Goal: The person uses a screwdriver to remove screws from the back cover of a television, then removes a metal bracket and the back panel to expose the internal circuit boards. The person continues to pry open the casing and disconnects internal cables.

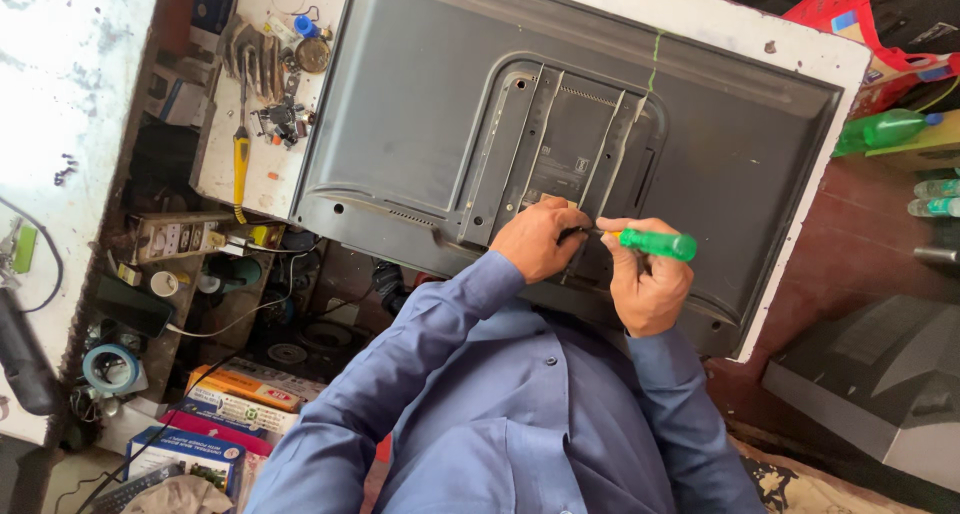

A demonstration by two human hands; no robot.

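Green translucent-handled screwdriver (655, 243) sits clenched in my right hand (648, 279), its tip at the lower middle of the dark grey plastic television back panel (420, 104); my left hand (535, 239) pinches the shaft, resting on the panel; white counter (255, 169) beneath holds a yellow-handled screwdriver (240, 159).

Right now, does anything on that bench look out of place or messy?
Somewhat. The flat television lies face down and overhangs the white table at its near edge. Loose tools, including a yellow screwdriver, lie scattered beside it. No damage shows.
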